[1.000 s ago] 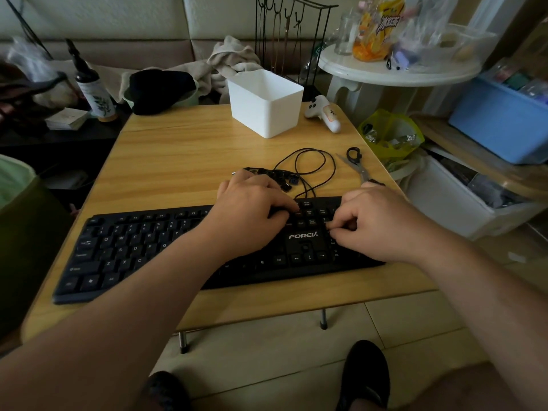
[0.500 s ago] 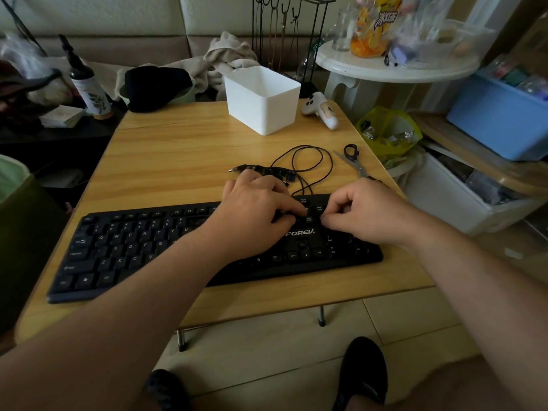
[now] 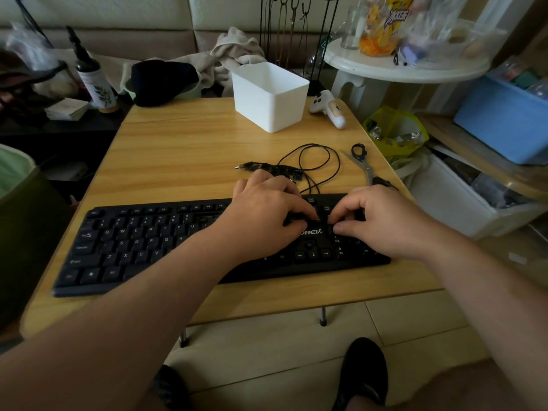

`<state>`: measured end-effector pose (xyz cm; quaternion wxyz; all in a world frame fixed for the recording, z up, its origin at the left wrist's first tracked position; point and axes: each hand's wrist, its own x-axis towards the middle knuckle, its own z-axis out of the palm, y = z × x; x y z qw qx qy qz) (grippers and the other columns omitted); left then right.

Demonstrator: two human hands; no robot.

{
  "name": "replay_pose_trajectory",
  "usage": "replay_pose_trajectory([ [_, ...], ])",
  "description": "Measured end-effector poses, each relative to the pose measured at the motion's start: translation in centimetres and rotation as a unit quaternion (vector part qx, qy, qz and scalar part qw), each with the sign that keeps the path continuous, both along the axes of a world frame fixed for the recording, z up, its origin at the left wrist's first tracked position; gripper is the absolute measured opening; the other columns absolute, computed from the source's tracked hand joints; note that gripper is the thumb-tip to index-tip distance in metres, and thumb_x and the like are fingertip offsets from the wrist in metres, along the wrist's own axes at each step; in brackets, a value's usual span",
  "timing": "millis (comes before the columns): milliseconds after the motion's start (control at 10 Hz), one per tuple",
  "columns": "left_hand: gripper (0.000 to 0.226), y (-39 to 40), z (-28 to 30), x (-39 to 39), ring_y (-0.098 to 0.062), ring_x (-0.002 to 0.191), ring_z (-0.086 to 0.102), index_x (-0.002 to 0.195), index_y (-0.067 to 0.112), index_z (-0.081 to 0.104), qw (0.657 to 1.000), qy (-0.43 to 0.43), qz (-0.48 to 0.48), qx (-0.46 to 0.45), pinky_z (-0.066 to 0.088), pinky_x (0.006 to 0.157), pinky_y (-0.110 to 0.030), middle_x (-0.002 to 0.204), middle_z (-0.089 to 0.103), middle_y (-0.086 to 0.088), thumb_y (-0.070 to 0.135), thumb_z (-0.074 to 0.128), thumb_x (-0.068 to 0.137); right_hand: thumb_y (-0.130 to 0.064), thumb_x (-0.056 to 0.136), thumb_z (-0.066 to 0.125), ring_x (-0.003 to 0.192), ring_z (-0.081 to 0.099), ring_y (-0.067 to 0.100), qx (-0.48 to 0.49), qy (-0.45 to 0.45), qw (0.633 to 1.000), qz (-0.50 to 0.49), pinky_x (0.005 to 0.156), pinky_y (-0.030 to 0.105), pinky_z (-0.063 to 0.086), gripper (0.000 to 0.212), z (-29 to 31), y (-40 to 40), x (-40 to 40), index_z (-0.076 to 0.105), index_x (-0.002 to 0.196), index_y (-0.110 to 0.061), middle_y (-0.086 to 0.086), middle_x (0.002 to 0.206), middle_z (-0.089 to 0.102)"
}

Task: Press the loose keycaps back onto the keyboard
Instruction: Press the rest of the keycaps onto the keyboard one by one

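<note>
Keyboard point(image 3: 142, 244) lies along the table's point(image 3: 184, 149) near edge. Both hands, left point(image 3: 261, 212) and right point(image 3: 382, 221), rest on its right part, fingers curled (whether pinching keycaps, I cannot tell). Beyond: cable point(image 3: 317, 161), scissors point(image 3: 361, 161), bin point(image 3: 269, 96).

This is a lived-in home, likely a living room. A padded sofa back point(image 3: 118, 13) runs behind a low folding wooden counter point(image 3: 192, 143), with crumpled clothes point(image 3: 237, 51) heaped against it. A white round side table point(image 3: 400, 66) carries a snack bag point(image 3: 382, 25) and a glass jar point(image 3: 351, 28). Plastic storage bins point(image 3: 501, 120) crowd the right, above a tiled floor point(image 3: 267, 351).
</note>
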<state>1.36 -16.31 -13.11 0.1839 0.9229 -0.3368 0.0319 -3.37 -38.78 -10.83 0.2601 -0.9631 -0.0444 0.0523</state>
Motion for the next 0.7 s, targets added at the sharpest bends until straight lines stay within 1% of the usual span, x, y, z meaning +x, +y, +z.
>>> replay_pose_trajectory([
  [100,0.027,0.0,0.0,0.0,-0.02,0.128,0.036,0.12,0.059,0.066,1.0,0.0,0.0,0.004,0.033,0.105,-0.046,0.127,0.054,0.02,0.051,0.06,0.096,-0.033,0.09,0.079,0.092,0.059,0.0,-0.006,-0.01,1.0,0.004,0.081,0.028,0.048,0.013,0.0,0.4,-0.2,0.076,0.092,-0.045,-0.018,0.094,0.066],
  [200,0.027,0.0,0.0,-0.1,-0.02,0.127,0.037,0.121,0.059,0.065,1.0,0.0,0.002,0.003,0.033,0.105,-0.046,0.127,0.054,0.02,0.051,0.059,0.096,-0.036,0.089,0.079,0.088,0.058,-0.002,-0.018,-0.022,1.0,-0.005,0.076,0.026,0.048,0.006,0.0,0.7,-0.4,0.077,0.089,-0.041,-0.019,0.09,0.066],
  [300,0.028,0.0,-0.1,-0.2,-0.019,0.128,0.037,0.121,0.058,0.065,1.0,0.002,0.002,0.002,0.033,0.105,-0.047,0.127,0.054,0.02,0.051,0.059,0.096,-0.037,0.088,0.08,0.084,0.06,0.001,-0.028,-0.024,0.999,-0.027,0.073,0.03,0.049,0.008,-0.1,0.9,-0.4,0.075,0.081,-0.037,-0.017,0.083,0.068],
  [400,0.028,0.0,0.0,-0.2,-0.019,0.128,0.036,0.122,0.058,0.065,1.0,0.003,0.002,0.002,0.033,0.105,-0.047,0.127,0.054,0.02,0.051,0.059,0.096,-0.036,0.089,0.079,0.082,0.06,0.003,-0.044,-0.02,0.998,-0.042,0.073,0.03,0.048,0.01,0.2,0.9,-0.3,0.075,0.08,-0.035,-0.016,0.081,0.068],
  [500,0.028,-0.1,0.1,-0.3,-0.02,0.129,0.035,0.122,0.058,0.066,1.0,-0.002,0.004,0.005,0.032,0.105,-0.047,0.128,0.054,0.02,0.05,0.059,0.096,-0.036,0.093,0.074,0.089,0.06,0.007,-0.067,-0.015,0.997,-0.024,0.085,0.038,0.052,0.009,0.5,0.9,-0.2,0.074,0.084,-0.039,-0.018,0.087,0.068],
  [600,0.027,-0.4,0.2,-0.8,-0.021,0.128,0.036,0.12,0.058,0.067,1.0,-0.018,-0.009,0.001,0.032,0.103,-0.046,0.128,0.055,0.018,0.048,0.061,0.096,-0.039,0.097,0.067,0.097,0.059,0.012,-0.091,-0.011,0.996,0.0,0.092,0.047,0.051,0.007,0.4,1.4,-0.2,0.072,0.093,-0.043,-0.019,0.094,0.064],
  [700,0.026,-0.6,0.2,-1.0,-0.022,0.126,0.037,0.118,0.057,0.069,0.999,-0.029,-0.027,-0.002,0.028,0.098,-0.042,0.126,0.055,0.018,0.047,0.062,0.095,-0.041,0.1,0.062,0.098,0.054,0.014,-0.121,-0.011,0.993,0.009,0.092,0.049,0.049,0.007,0.2,1.7,-0.2,0.067,0.095,-0.041,-0.017,0.097,0.059],
])
